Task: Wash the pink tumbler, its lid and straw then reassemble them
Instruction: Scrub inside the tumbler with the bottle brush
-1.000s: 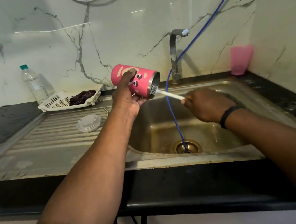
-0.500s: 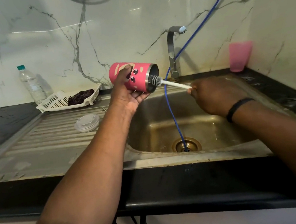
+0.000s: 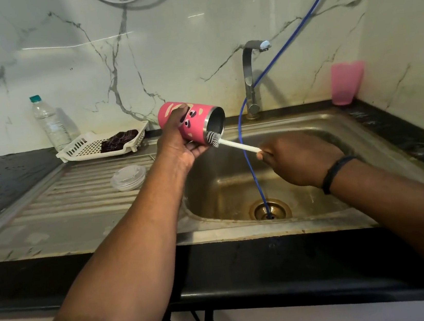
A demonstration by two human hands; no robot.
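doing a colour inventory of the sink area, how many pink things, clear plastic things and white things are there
pink: 2, tumbler, cup
clear plastic: 2, lid, bottle
white: 2, brush, basket
total: 6

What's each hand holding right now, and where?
Left hand grips the pink tumbler around its body, mouth toward the sink. Right hand grips the brush by its handle end.

Counts at the steel sink

Showing: one pink steel-lined tumbler (image 3: 194, 121), one clear round lid (image 3: 128, 177), one white-handled bottle brush (image 3: 230, 143), one clear plastic bottle (image 3: 49, 122), one pink plastic cup (image 3: 346, 82), one white slotted tray (image 3: 87, 147), two hands.
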